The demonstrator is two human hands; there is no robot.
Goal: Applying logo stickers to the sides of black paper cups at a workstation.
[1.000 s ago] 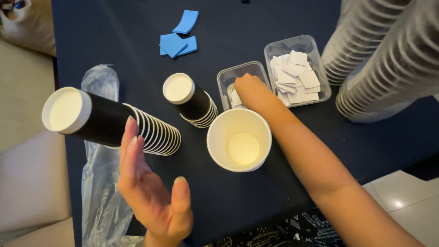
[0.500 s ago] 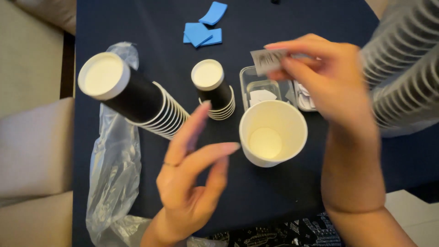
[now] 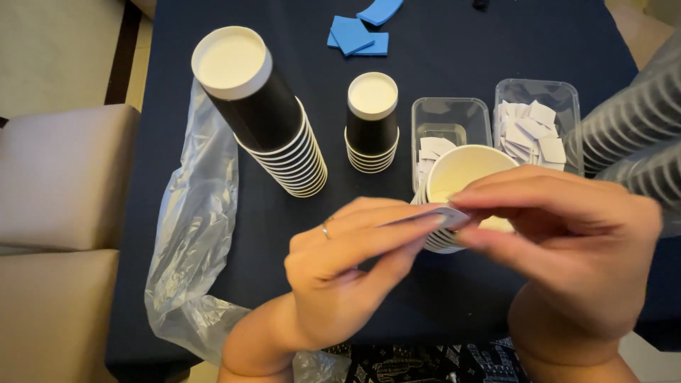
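Hands hide most of the open cup (image 3: 464,170).

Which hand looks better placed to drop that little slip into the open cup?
Probably the right hand: it pinches the small white paper slip directly over the upright white paper cup. The left hand only touches the slip's edge from the side.

Dark navy table (image 3: 496,50) carried two inverted black cup stacks (image 3: 266,113), blue pads (image 3: 362,32) far, two clear trays (image 3: 539,128) right, plastic bag (image 3: 195,234) left.
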